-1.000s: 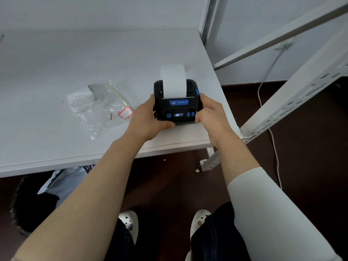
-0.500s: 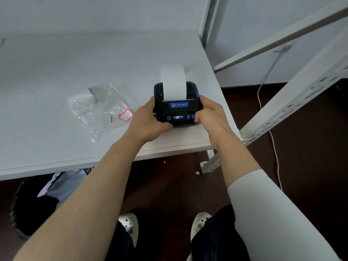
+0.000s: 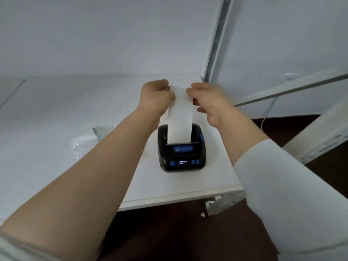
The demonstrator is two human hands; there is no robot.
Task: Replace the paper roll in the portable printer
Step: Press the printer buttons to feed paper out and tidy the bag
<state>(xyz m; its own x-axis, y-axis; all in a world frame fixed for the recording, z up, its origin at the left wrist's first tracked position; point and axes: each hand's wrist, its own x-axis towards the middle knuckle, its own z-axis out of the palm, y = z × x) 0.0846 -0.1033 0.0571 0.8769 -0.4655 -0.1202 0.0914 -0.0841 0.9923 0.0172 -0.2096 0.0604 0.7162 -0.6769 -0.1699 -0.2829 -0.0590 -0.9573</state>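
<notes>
Nearest the camera, two forearms reach forward over the front edge of a white table (image 3: 56,113) — the left one bare, the right one covered to the wrist by a pale sleeve (image 3: 278,185). Below the table edge the floor is dark brown.

Just past that edge, near the table's right corner, sits the portable printer (image 3: 181,150), a black unit with blue buttons and a small lit display on its front face and a blue label above them. Its lid is closed, and neither hand touches the body. A strip of white paper (image 3: 179,119) rises out of the slot on its top, standing nearly upright and stretched taut.

Above the printer the two hands meet at the strip's upper end. The left hand (image 3: 156,97) pinches the top left corner between thumb and fingers; the right hand (image 3: 205,100) pinches the right edge just opposite — the two grips sit close together, with only the paper's width between them.

To the left, partly hidden behind the left forearm, lies a clear plastic bag (image 3: 84,142) on the tabletop. Farther back stands a plain white wall, and to the right a white metal shelf frame (image 3: 216,44) with a pale cable (image 3: 267,113) hanging beside it.
</notes>
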